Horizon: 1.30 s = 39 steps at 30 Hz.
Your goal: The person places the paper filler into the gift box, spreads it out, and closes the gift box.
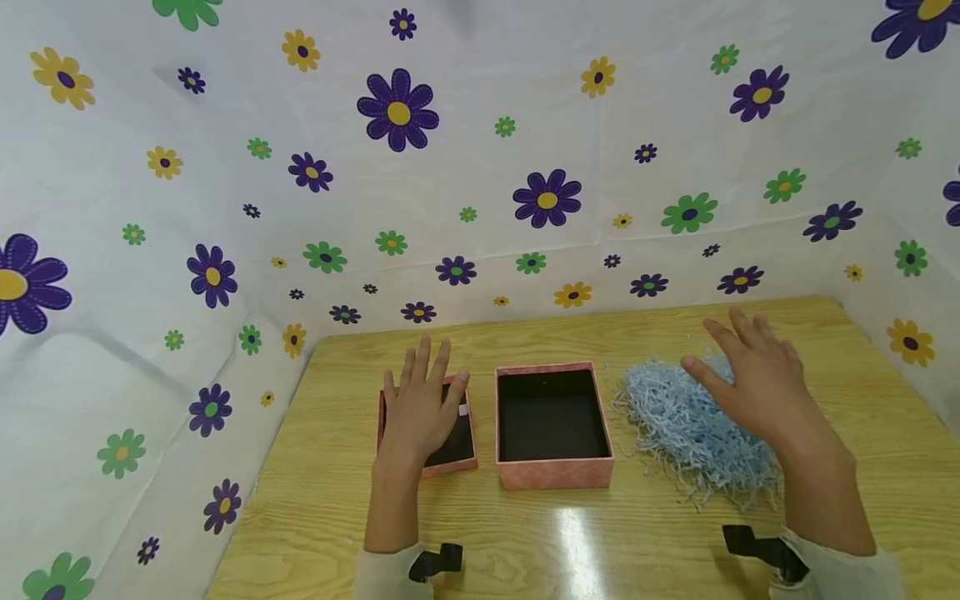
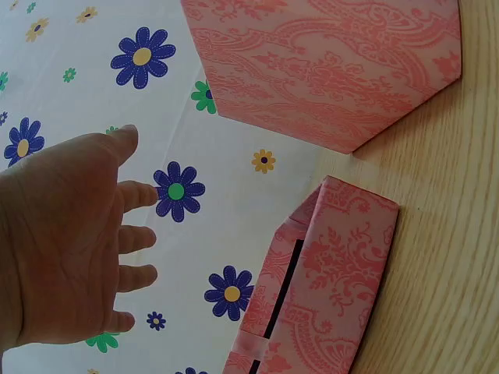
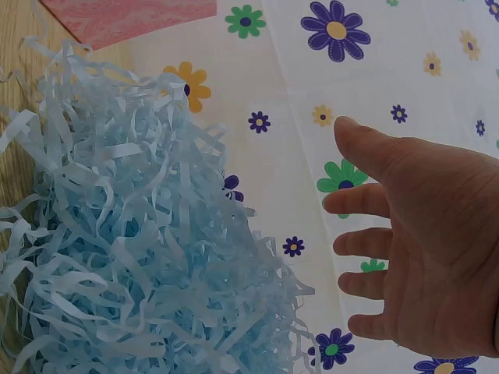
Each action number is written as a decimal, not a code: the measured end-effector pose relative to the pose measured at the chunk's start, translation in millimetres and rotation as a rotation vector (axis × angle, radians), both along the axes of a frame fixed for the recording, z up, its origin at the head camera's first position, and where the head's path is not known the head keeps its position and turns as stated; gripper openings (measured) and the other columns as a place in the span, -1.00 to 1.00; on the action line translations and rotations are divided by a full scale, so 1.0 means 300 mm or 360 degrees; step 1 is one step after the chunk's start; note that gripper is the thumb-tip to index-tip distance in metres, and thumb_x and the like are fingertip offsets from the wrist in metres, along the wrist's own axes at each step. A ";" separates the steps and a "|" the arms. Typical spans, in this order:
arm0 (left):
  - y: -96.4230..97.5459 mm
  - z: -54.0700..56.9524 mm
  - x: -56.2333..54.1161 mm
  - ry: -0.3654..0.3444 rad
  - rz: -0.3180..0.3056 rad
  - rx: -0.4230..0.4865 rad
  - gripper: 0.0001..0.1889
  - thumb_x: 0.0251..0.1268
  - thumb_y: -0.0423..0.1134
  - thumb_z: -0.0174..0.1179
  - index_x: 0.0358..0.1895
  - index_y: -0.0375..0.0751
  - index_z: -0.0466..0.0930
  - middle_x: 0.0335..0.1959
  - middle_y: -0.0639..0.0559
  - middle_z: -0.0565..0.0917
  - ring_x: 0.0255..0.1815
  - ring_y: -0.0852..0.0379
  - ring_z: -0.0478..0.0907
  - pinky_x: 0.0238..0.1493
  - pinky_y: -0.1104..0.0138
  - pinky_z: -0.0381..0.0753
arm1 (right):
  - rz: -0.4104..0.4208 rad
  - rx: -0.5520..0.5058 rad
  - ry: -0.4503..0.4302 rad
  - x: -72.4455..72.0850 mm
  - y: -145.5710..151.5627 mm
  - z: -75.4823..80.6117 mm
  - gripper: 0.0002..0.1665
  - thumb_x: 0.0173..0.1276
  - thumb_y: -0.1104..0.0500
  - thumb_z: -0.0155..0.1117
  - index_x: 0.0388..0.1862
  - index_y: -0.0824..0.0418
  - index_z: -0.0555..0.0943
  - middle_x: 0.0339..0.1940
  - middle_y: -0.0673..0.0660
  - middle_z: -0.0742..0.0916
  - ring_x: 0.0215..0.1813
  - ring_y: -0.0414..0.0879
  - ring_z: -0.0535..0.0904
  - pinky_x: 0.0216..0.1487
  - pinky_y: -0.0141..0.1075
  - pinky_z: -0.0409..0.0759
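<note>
My left hand hovers with spread fingers above a shallow pink box lid, which has a dark inside and lies partly hidden under it. To the lid's right stands a deeper pink patterned box, its top uncovered and its black inside bare. A loose heap of pale blue shredded paper lies right of the box. Over the heap's right side my right hand is held in the air, fingers apart. In both wrist views the palms face inward and hold nothing.
All of these stand on a light wood table. A white cloth printed with purple, green and yellow flowers hangs behind the table and at both sides. A few paper shreds lie scattered around the heap.
</note>
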<state>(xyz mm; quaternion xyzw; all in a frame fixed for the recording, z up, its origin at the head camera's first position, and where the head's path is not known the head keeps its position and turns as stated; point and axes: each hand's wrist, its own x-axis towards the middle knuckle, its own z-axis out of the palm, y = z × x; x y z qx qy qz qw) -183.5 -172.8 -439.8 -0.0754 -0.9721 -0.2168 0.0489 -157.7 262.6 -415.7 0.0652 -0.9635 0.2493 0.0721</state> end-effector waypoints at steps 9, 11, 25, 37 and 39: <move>0.084 -0.050 -0.033 -0.0070 -0.0163 0.0740 -0.37 0.77 0.16 -0.20 0.72 0.06 0.10 0.73 -0.08 0.08 0.71 -0.19 0.05 0.60 -0.27 0.03 | 0.0018 -0.0041 -0.0142 -0.003 0.077 -0.006 -0.11 0.68 -0.15 0.13 0.65 0.43 0.17 0.64 0.63 0.05 0.55 0.71 -0.05 0.32 0.64 0.01; 0.124 -0.082 -0.039 -0.0156 -0.0181 0.1043 -0.44 0.78 0.11 -0.18 0.68 0.11 0.20 0.69 -0.03 0.19 0.68 -0.14 0.14 0.57 -0.23 0.17 | 0.0028 -0.0066 -0.0238 -0.002 0.137 -0.020 -0.16 0.68 -0.08 0.17 0.62 0.45 0.19 0.59 0.68 0.11 0.49 0.74 0.04 0.26 0.64 0.11; 0.181 -0.195 -0.052 -0.0208 -0.0046 0.1469 -0.69 0.74 -0.01 0.02 0.30 0.15 0.65 0.30 0.08 0.63 0.32 -0.08 0.55 0.32 -0.04 0.50 | -0.0078 -0.0096 -0.0291 -0.020 0.260 -0.110 -0.56 0.59 0.22 0.25 0.26 0.50 0.49 0.18 0.68 0.56 0.08 0.58 0.52 -0.13 0.28 0.61; 0.206 -0.200 -0.060 -0.0153 -0.0046 0.1473 -0.68 0.75 -0.05 0.01 0.30 0.02 0.65 0.25 0.04 0.66 0.19 -0.03 0.54 0.26 0.03 0.48 | -0.0502 -0.0280 0.0082 0.029 0.155 0.011 -0.52 0.65 0.18 0.19 0.38 0.46 0.50 0.24 0.58 0.59 0.12 0.50 0.49 -0.08 0.29 0.56; 0.209 -0.203 -0.061 -0.0139 -0.0046 0.1481 -0.67 0.74 -0.06 0.01 0.30 -0.02 0.65 0.25 0.05 0.67 0.21 -0.03 0.54 0.30 0.01 0.47 | -0.0498 -0.0300 0.0153 0.033 0.141 0.031 -0.53 0.63 0.20 0.20 0.36 0.46 0.53 0.20 0.57 0.62 0.06 0.47 0.53 -0.16 -0.04 0.64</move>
